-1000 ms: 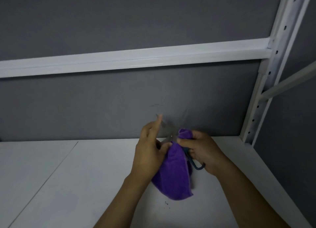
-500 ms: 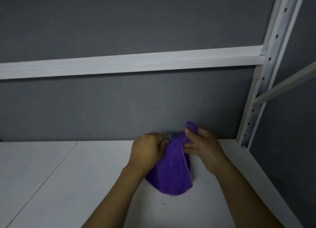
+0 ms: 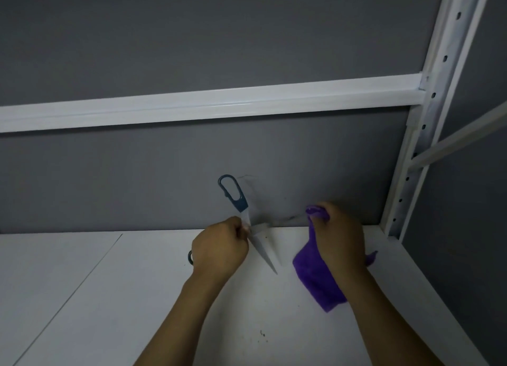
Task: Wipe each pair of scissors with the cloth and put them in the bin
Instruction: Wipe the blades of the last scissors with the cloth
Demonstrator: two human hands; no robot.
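I see wiping step in hand. Left hand (image 3: 219, 249) pinches open blue-handled scissors (image 3: 242, 204) near pivot, held just above white shelf (image 3: 109, 297). Right hand (image 3: 340, 236) grips purple cloth (image 3: 315, 280), likely wrapped round far blade tip; blurry there. Next: wipe other blade, close scissors, find bin, not in view.

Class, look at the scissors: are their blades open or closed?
Open. The scissors form a wide V: one blade slants toward the shelf, the other reaches the cloth in the right hand.
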